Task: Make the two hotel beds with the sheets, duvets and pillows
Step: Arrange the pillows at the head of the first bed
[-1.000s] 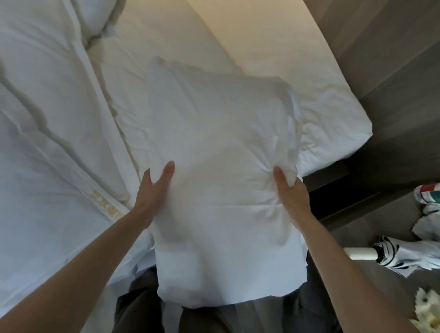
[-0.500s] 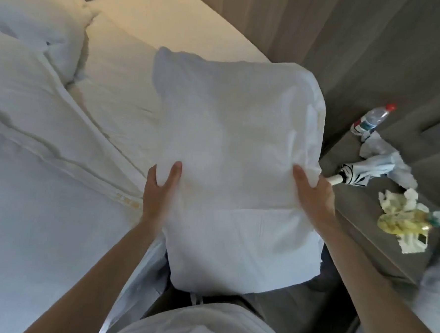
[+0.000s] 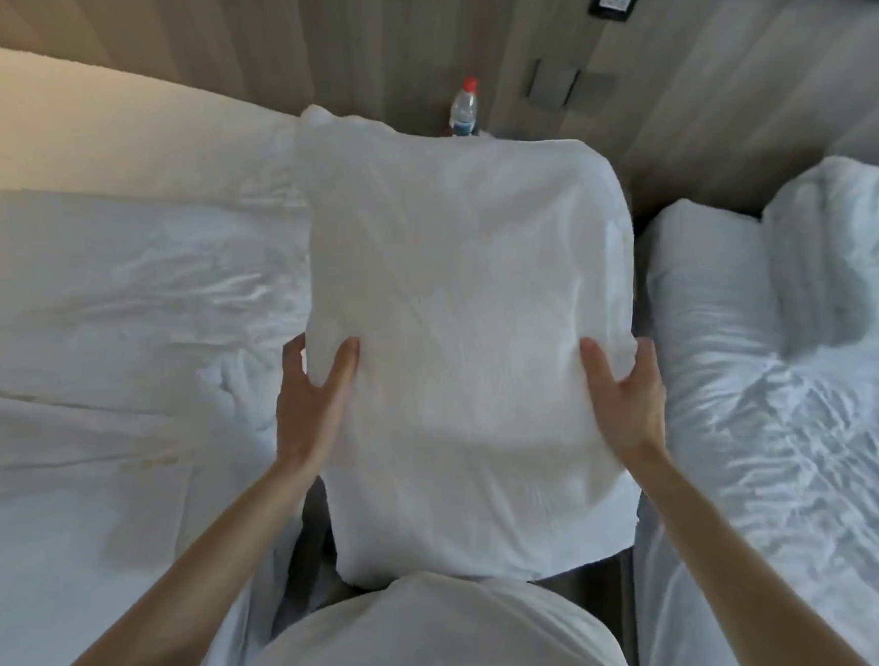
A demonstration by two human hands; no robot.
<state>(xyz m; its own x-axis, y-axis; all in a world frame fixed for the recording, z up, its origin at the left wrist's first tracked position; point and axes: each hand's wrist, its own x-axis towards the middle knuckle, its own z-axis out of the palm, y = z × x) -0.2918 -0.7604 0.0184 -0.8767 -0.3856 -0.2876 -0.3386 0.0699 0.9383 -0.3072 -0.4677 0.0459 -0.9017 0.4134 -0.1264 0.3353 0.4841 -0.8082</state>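
I hold a white pillow [image 3: 457, 344] in front of my chest, in the gap between the two beds. My left hand [image 3: 309, 402] grips its left edge, thumb on top and fingers curled behind. My right hand [image 3: 623, 400] grips its right edge the same way. The left bed [image 3: 109, 312] carries a white duvet, laid fairly flat, with bare sheet near the headboard. On the right bed [image 3: 790, 457] lies a crumpled white duvet and a white pillow [image 3: 708, 277] at its head.
A plastic water bottle [image 3: 464, 109] with a red cap stands on the nightstand behind the held pillow, against the wood-panelled wall. Wall switches [image 3: 570, 88] sit above it. The aisle between the beds is narrow and mostly hidden by my body.
I have turned to the right with the pillow, away from the left bed. The pillow now hangs over the aisle, facing the nightstand, and the right bed has come into view.
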